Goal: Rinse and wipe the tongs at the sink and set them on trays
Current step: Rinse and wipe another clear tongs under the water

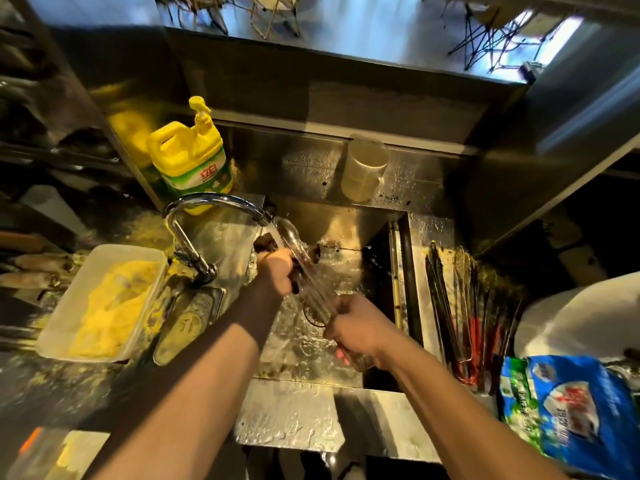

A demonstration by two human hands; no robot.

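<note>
Head view: tongs (pixel 313 289) at frame centre, held over the sink (pixel 349 230), running diagonally from under the faucet (pixel 214 202) spout down to lower right, water streaming over their upper end. Right hand (pixel 356 332) grip is curled round the tongs' lower end. Left hand (pixel 277 271) grip is closed around a dark cloth or sponge (pixel 266 242) pressed against the tongs' upper part; blur hides finger detail. More tongs (pixel 460 306), dark with red handles, lie bunched on the bench right of the sink. Yellow detergent bottle (pixel 194 161) stands upper left behind the faucet. White tray (pixel 100 303) with yellow crumb sits at left. Clear cup (pixel 363 168) stands behind the sink. Blue bag (pixel 568 410) lies lower right.
</note>
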